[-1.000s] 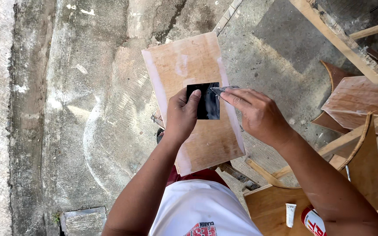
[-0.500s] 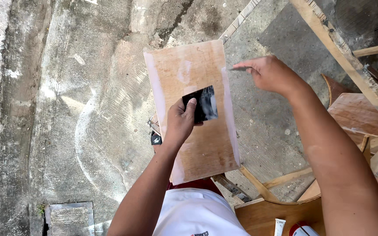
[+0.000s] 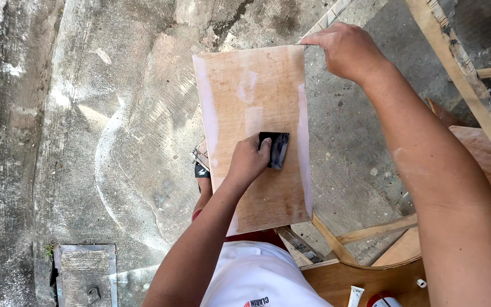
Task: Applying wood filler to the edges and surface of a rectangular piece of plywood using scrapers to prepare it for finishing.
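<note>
R hand (image 3: 345, 50) moved to board (image 3: 254, 131) corner; L fingers (image 3: 248, 161) press black pad (image 3: 277, 149).

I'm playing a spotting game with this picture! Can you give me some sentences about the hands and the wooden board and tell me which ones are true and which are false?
1. The left hand presses a small black pad against the wooden board. True.
2. The right hand rests on the black pad too. False: it grips the board's top right corner, apart from the pad.
3. The board lies flat on the concrete ground. False: the hands hold it up above the ground.
4. Pale streaks run along both long edges of the board. True.
5. A small white tube lies at the bottom of the picture. True.
</note>
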